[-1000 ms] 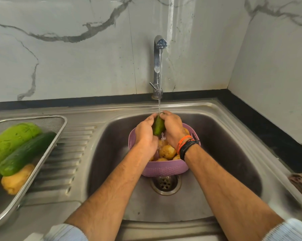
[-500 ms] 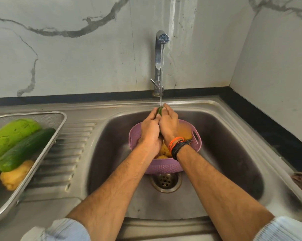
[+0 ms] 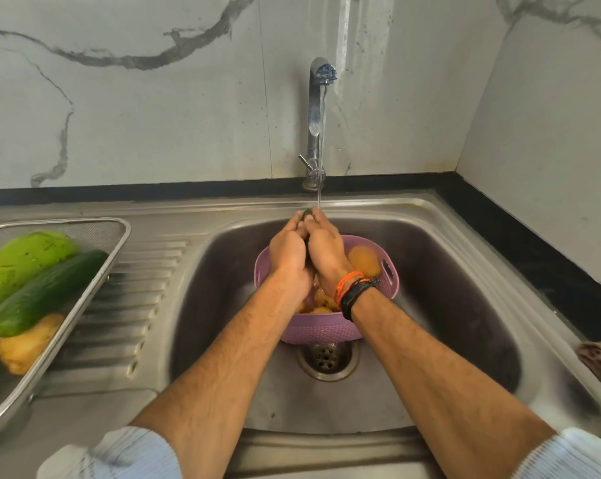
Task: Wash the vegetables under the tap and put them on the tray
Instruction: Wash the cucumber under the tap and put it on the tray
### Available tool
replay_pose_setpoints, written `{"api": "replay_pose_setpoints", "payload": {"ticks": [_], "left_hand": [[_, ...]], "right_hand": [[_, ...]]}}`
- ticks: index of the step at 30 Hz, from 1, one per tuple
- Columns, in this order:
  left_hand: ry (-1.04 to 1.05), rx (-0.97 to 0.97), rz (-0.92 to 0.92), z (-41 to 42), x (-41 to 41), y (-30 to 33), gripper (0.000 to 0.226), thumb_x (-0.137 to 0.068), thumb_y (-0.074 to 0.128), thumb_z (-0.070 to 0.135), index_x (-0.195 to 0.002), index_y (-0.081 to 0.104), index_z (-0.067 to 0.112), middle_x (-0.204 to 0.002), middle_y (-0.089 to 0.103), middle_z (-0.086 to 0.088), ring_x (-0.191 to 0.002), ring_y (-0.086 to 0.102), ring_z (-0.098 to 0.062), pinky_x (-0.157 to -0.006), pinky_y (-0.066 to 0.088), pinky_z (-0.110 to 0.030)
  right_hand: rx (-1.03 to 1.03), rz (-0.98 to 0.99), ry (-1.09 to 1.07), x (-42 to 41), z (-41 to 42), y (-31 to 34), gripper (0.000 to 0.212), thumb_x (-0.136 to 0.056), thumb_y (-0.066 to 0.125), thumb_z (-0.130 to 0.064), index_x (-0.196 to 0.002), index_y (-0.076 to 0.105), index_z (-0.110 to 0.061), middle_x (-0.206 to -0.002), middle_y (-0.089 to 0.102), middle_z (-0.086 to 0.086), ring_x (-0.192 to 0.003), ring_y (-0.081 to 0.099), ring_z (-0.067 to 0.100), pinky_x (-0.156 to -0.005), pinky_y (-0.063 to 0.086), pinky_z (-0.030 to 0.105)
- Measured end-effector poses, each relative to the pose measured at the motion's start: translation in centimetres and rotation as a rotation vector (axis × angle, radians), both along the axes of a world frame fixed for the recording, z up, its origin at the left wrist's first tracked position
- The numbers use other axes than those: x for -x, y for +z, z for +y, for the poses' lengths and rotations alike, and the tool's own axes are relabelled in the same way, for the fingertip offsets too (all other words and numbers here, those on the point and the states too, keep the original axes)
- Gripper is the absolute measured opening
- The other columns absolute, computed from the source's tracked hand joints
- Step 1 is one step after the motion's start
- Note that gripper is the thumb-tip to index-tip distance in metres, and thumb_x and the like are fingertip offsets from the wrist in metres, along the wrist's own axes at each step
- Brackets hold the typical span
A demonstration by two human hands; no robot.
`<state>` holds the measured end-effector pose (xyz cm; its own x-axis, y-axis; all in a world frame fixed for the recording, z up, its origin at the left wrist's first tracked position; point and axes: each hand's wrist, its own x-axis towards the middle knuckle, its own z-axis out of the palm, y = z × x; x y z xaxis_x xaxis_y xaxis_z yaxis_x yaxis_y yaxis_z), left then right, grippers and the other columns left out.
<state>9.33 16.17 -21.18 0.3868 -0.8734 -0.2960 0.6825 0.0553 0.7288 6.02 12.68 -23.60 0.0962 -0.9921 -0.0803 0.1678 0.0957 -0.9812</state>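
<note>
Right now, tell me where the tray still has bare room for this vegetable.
The tray is bare along its far mesh corner and its near end, past the potato. Its middle is crowded by the gourd and cucumber.

Basket (image 3: 321, 328) in sink (image 3: 465, 271) under tap (image 3: 315, 122), tray (image 3: 95, 271) left

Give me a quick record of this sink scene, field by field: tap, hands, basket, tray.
tap: running, thin stream falling onto the hands
left hand: grips green vegetable
right hand: grips the same vegetable; only its tip shows
basket: purple, in the sink, holds potatoes
tray: left on the drainboard, holds pale green gourd, dark cucumber, one potato
</note>
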Motion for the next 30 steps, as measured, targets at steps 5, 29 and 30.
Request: {"api": "replay_pose_setpoints", "payload": {"ticks": [5,29,30], "left_hand": [[-0.113,0.033,-0.044,0.2,1.2,-0.6,0.041,-0.102,0.037,-0.004,-0.138,0.055,0.005,-0.137,0.059,-0.012,-0.126,0.057,-0.024,-0.105,0.046,-0.034],[0.030,-0.050,-0.046,0.0,-0.4,0.0,0.037,-0.099,0.044,-0.005,-0.132,0.059,0.002,-0.126,0.065,-0.012,-0.091,0.062,-0.016,-0.093,0.050,-0.030],[0.022,-0.048,-0.044,0.1,-0.5,-0.2,0.037,-0.099,0.044,-0.005,-0.132,0.059,0.003,-0.125,0.066,-0.012,-0.088,0.063,-0.015,-0.093,0.050,-0.031]], "right_hand": [[-0.005,0.036,-0.040,1.4,-1.9,0.6,0.045,-0.106,0.038,-0.013,-0.150,0.038,-0.010,-0.154,0.041,0.006,-0.141,0.039,0.019,-0.119,0.029,0.032],[0.017,0.063,0.071,0.0,1.2,0.6,0.048,-0.106,0.038,-0.013,-0.154,0.031,-0.012,-0.160,0.030,0.001,-0.147,0.028,0.014,-0.119,0.018,0.024],[0.019,0.053,0.065,0.1,1.0,0.7,0.048,-0.105,0.039,-0.013,-0.153,0.033,-0.012,-0.159,0.032,0.001,-0.146,0.029,0.014,-0.120,0.020,0.026]]}}
